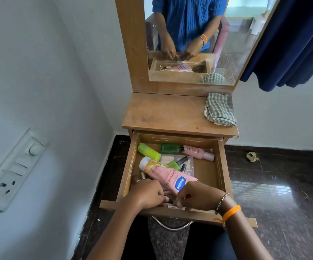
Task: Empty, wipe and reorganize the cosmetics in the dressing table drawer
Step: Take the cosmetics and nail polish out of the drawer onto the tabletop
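**Both hands in the open drawer**

The left hand [148, 194] curls its fingers [162, 198] at the drawer's [221, 166] front edge; what they pinch, I cannot tell. Just beyond them lies the pink tube [167, 177]. The right hand [198, 196] curls its fingers [180, 203] over the tube's near end, grip unclear. Farther back lie bottles [149, 152]. The cloth [219, 109] sits on the desk [163, 113].

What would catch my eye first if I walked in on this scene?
Probably the open drawer of the wooden dressing table, cluttered with cosmetics, above all the big pink Vaseline tube lying slantwise across its middle. Both hands, left and right, reach into the drawer's near edge, fingers curled on something small I cannot make out. A checked cloth waits on the tabletop's right, below the mirror.
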